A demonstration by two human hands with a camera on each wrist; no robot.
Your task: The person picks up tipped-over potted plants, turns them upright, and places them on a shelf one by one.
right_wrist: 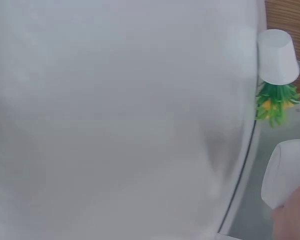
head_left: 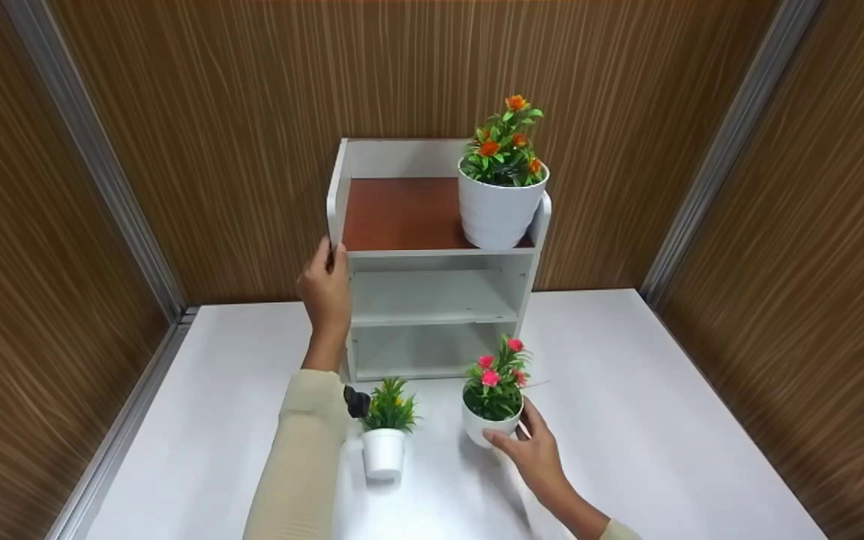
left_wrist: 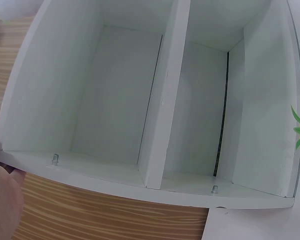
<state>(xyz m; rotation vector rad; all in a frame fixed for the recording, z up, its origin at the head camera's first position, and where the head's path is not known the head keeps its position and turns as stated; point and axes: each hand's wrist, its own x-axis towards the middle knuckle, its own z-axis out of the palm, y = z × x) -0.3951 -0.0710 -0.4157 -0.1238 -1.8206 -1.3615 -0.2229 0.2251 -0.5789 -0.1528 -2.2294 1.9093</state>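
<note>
My left hand [head_left: 325, 292] grips the front edge of the left side panel of a white shelf unit [head_left: 337, 187], near its reddish-brown top. The left wrist view shows that hand's fingers [left_wrist: 15, 176] at the panel's edge. With my right hand [head_left: 541, 454] I hold a small white pot [head_left: 480, 429] of pink flowers [head_left: 490, 378] by its side, in front of the unit's lower right. It seems raised off the table. A smaller white pot [head_left: 384, 454] with a yellow-flowered plant [head_left: 393, 409] stands to its left, beside my left sleeve.
A large white pot [head_left: 502, 214] of orange flowers [head_left: 489, 148] stands at the right of the shelf's top. Below are two compartments divided by a white shelf board [head_left: 432, 296]. The white table [head_left: 664, 420] meets wood-patterned walls [head_left: 237, 150] on three sides.
</note>
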